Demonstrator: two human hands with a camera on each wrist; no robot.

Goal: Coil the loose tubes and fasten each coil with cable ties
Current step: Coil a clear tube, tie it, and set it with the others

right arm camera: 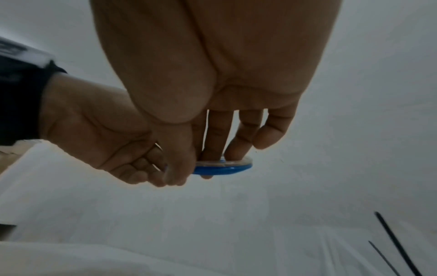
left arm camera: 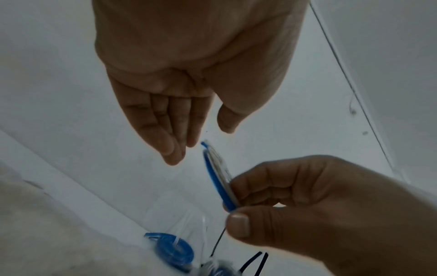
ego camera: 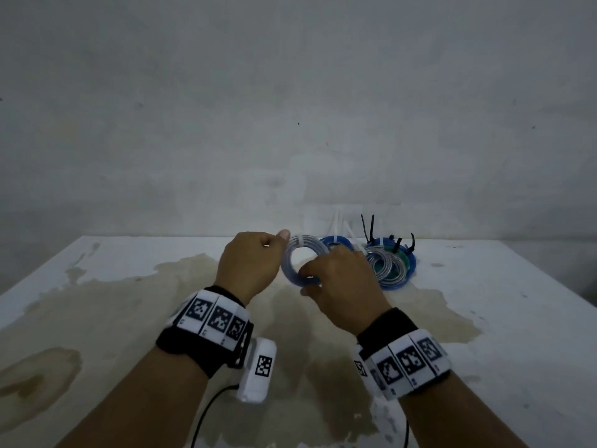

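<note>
A small coil of clear and blue tube hangs upright above the table between both hands. A white cable tie wraps its top edge. My right hand pinches the coil's lower rim between thumb and fingers. My left hand sits at the coil's upper left. In the left wrist view its fingers are nearly straight, the thumb stands apart from them, and nothing lies between; the coil's top is just off its fingertips.
Behind my right hand lie tied coils: a blue one and a clear, green and blue stack with black tie tails sticking up. The white table is stained brown; a wall stands close behind.
</note>
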